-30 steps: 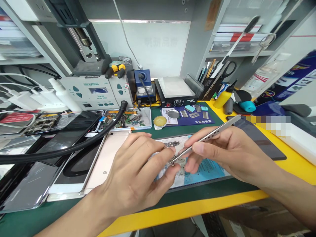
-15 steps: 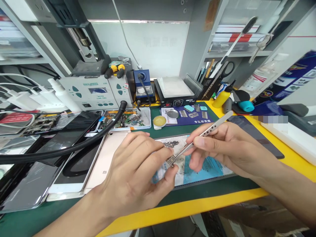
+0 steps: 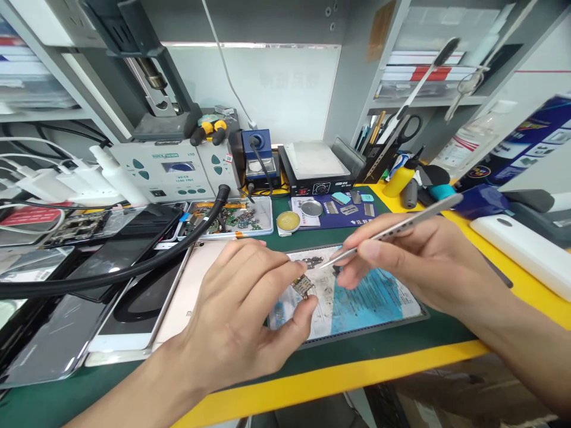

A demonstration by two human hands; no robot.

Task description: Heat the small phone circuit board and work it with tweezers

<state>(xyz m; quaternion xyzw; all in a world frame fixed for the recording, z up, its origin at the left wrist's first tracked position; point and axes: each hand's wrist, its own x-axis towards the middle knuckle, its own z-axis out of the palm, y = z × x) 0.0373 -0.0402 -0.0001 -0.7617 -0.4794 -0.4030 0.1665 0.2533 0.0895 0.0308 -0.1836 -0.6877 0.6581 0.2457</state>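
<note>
My left hand (image 3: 241, 315) pinches a small metal circuit part (image 3: 304, 286) between thumb and fingers, just above a blue and white work mat (image 3: 375, 297). My right hand (image 3: 419, 261) grips silver tweezers (image 3: 392, 229); their tip points left and hovers a short way above and to the right of the small part, not touching it. More tiny parts (image 3: 311, 261) lie on the mat behind it.
Phones and screens (image 3: 134, 297) cover the bench's left side under a black hose (image 3: 134, 261). At the back stand a rework station (image 3: 169, 169), a parts tray (image 3: 236, 217), a solder tin (image 3: 288, 220), a hot plate (image 3: 319, 163) and a tool holder (image 3: 383, 148). A white phone (image 3: 521, 246) lies at right.
The tweezers' tip has lifted off the small part and drawn back up and to the right. My left hand has kept the part, shifting slightly lower.
</note>
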